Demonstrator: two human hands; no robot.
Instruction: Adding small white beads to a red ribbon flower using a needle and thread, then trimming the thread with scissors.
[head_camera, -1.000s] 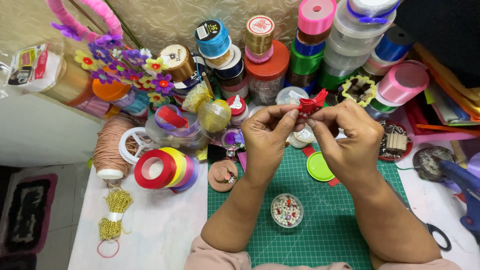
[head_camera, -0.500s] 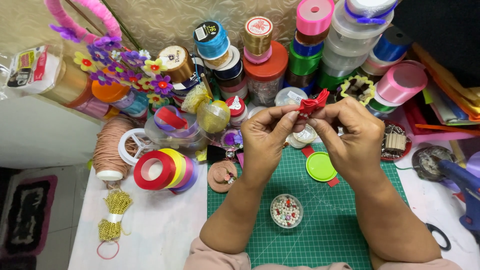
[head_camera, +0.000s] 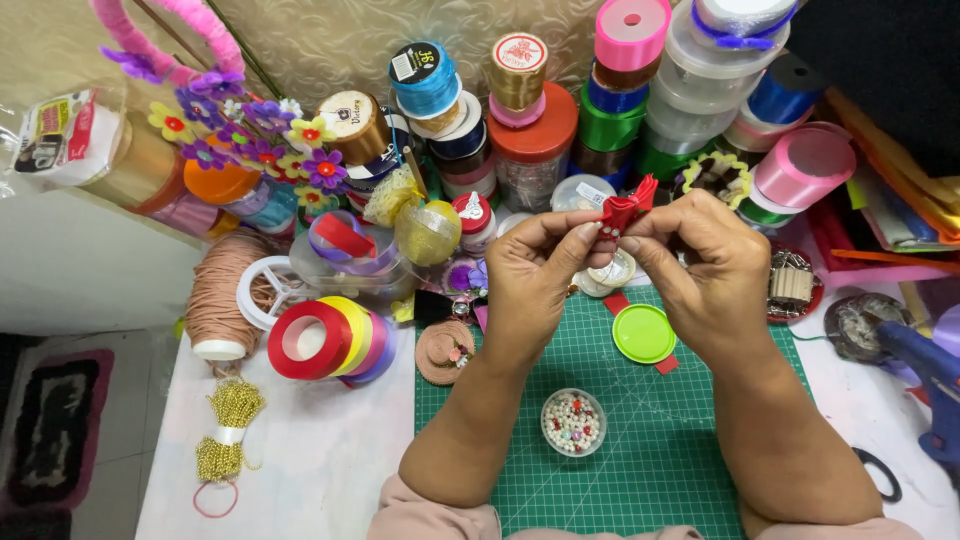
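Your left hand (head_camera: 535, 275) and right hand (head_camera: 705, 270) both pinch the glossy red ribbon bow (head_camera: 627, 210) between fingertips, above the far edge of the green gridded mat (head_camera: 640, 450); round bead cup (head_camera: 573, 422) sits nearer you.

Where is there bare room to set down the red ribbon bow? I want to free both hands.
The green cutting mat is bare between the forearms, right of the bead cup and below the green lid. The white table is bare below the ribbon rolls, right of the gold chain. Behind both hands, spools crowd everything.
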